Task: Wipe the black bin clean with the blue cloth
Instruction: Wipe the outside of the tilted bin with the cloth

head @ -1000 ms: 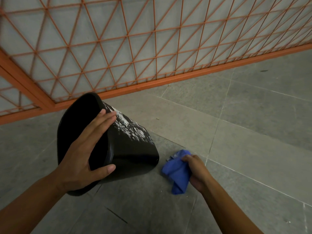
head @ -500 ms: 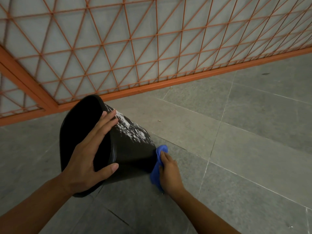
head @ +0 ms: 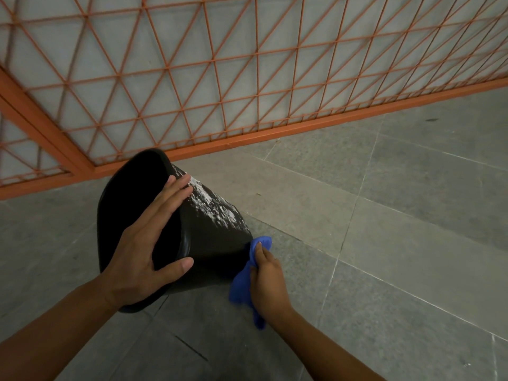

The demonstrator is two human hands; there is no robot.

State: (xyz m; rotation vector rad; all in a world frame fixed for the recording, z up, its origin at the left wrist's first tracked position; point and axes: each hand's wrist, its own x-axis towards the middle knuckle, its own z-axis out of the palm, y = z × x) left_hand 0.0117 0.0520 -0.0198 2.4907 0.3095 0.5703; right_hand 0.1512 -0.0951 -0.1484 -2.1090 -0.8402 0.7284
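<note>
The blue cloth (head: 248, 273) is gripped by the right hand (head: 268, 281) at the tilted black bin (head: 217, 243) base; white residue (head: 211, 202) lies up-left. The left hand (head: 145, 259), fingers flat, steadies the rim.

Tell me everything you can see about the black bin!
The black bin is smooth and looks like plastic. It is tipped on its side on the grey floor, its open mouth toward the camera and its narrower bottom pointing away. White powdery smudges streak its upper side. The left hand holds the rim, fingers spread across the opening, thumb on the outside. The right hand presses the blue cloth against the bin's bottom end.
</note>
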